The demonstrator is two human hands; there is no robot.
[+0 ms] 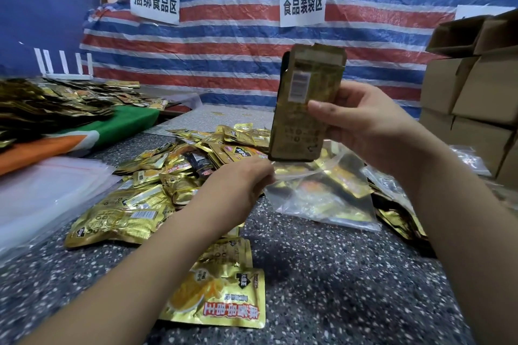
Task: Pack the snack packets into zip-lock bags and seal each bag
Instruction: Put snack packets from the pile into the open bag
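My right hand (361, 126) holds a stack of gold snack packets (305, 103) upright above the table, barcode side toward me. Just below that stack, my left hand (241, 179) pinches the mouth edge of a clear zip-lock bag (322, 202) that lies on the speckled table and holds a few gold packets. A heap of loose gold packets (179, 171) spreads under and behind my left arm. One packet (218, 300) lies face up near the front.
A pile of empty clear zip-lock bags (47, 190) lies at the left beside orange and green cloth (92, 134). More gold packets (42, 101) are piled at the far left. Cardboard boxes (471, 98) are stacked at the right. A striped tarp (252, 45) with paper signs hangs behind.
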